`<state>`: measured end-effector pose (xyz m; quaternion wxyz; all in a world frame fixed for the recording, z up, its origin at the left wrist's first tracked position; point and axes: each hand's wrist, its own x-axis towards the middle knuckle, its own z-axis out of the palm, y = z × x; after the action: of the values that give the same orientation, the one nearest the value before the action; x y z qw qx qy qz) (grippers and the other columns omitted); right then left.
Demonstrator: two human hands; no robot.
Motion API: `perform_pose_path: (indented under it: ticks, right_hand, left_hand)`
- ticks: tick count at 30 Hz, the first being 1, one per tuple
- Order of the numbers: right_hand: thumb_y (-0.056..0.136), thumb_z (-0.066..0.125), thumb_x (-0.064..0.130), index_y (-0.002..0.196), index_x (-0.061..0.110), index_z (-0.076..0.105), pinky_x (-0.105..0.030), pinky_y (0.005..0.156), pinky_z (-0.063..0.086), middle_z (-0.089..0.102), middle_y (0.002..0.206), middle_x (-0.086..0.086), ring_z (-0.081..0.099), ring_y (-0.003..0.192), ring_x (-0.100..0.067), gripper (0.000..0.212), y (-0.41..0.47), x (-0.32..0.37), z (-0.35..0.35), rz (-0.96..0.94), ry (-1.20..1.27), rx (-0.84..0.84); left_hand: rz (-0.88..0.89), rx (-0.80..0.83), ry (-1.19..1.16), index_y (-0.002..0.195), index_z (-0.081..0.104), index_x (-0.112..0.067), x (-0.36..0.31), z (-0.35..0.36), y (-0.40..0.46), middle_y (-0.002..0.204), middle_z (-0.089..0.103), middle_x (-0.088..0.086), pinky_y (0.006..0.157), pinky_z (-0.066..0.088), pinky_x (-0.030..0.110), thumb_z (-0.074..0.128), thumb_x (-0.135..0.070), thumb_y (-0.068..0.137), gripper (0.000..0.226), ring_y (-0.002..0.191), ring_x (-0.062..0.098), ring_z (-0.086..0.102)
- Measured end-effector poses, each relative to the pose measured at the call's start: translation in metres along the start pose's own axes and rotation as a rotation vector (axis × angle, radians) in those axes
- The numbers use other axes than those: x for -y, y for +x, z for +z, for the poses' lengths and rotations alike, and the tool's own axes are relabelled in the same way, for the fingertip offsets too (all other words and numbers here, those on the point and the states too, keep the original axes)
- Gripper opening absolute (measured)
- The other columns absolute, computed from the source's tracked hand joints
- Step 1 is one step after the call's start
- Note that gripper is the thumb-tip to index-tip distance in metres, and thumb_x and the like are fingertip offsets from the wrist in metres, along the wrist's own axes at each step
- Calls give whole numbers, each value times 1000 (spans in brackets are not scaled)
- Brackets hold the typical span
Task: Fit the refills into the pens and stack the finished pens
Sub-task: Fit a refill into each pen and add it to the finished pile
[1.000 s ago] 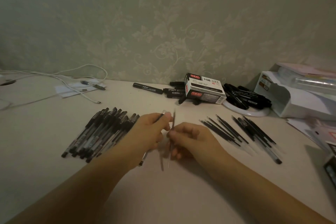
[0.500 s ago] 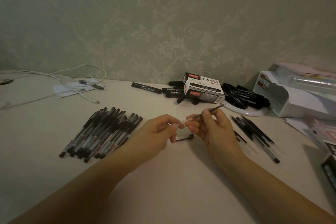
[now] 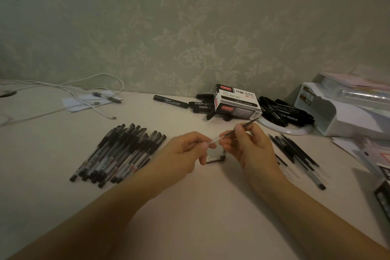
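A marker box (image 3: 237, 101) lies on the table (image 3: 190, 207) by the floral wall (image 3: 190, 27), black markers (image 3: 282, 111) around it; white cables (image 3: 84, 95) trail left, a white organiser (image 3: 341, 116) stands right

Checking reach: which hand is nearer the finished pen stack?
Left. The left hand sits just right of the pen stack; the right hand is farther right, holding a refill.

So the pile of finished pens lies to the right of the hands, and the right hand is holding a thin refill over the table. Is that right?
Not quite. The head view shows the pile of finished pens lying to the left of the hands, beside the left hand. The rest holds: the right hand pinches a thin refill over the table.
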<state>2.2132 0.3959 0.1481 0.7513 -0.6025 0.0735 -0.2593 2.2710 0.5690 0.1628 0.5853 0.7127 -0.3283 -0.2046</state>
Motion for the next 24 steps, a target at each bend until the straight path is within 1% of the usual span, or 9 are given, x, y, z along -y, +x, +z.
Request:
perform_pose_path:
  ticks: [8, 12, 15, 17, 18, 21, 23, 24]
  right_hand:
    - [102, 49, 15, 97, 6, 57, -19, 65, 56, 75, 87, -13, 73, 73, -17, 14, 0, 3, 1, -16, 23, 16]
    - [101, 51, 16, 97, 7, 60, -20, 67, 56, 75, 88, -12, 72, 77, -18, 13, 0, 4, -1, -16, -22, 31]
    - [99, 55, 16, 95, 10, 63, -20, 67, 55, 75, 86, -10, 73, 80, -20, 11, -2, 2, 0, -12, -69, 85]
    - [97, 59, 17, 94, 14, 67, -18, 68, 53, 75, 83, -4, 72, 78, -13, 9, -4, 0, 2, -72, -197, 143]
    - [96, 62, 19, 93, 19, 70, -17, 69, 52, 75, 83, 0, 70, 78, -10, 9, -4, 0, 3, -110, -293, 174]
    - [90, 66, 36, 95, 33, 76, -18, 75, 52, 72, 94, 10, 66, 87, -10, 11, -7, 3, 4, -164, -496, 232]
    - [87, 63, 45, 96, 35, 76, -19, 75, 50, 68, 95, 12, 62, 86, -10, 19, -8, 4, 2, -194, -593, 195]
    - [89, 62, 45, 95, 34, 76, -19, 73, 49, 66, 93, 11, 60, 85, -9, 19, -7, 4, 0, -199, -619, 147]
  left_hand:
    - [-14, 24, -3, 103, 66, -22, 0, -1, 0, 73, 60, -2, 39, 30, 10, 46, -23, 100, 20, 41, -1, 36]
    - [-6, 13, -17, 104, 66, -22, 0, -1, 0, 75, 60, 0, 39, 30, 10, 46, -24, 100, 20, 42, 1, 36]
    - [-1, 30, -40, 105, 66, -21, 0, -1, 0, 76, 59, 1, 39, 30, 11, 47, -23, 100, 20, 43, 1, 35]
    - [7, 41, -42, 104, 66, -22, 0, -1, -1, 76, 59, 1, 39, 30, 10, 47, -23, 100, 20, 43, 1, 35]
    - [14, 42, -43, 103, 66, -23, 0, -1, -1, 75, 59, 0, 39, 30, 11, 47, -23, 100, 20, 43, 2, 35]
    - [22, 22, -54, 102, 65, -27, 0, -2, 0, 75, 59, 0, 39, 29, 12, 48, -23, 100, 18, 43, 4, 35]
    - [22, 4, -41, 105, 63, -29, 0, -2, 1, 75, 60, -1, 38, 29, 13, 49, -25, 99, 16, 44, 4, 36]
    - [23, -6, -31, 106, 63, -31, 1, -3, 1, 75, 61, -1, 38, 30, 13, 49, -27, 99, 16, 44, 4, 37]
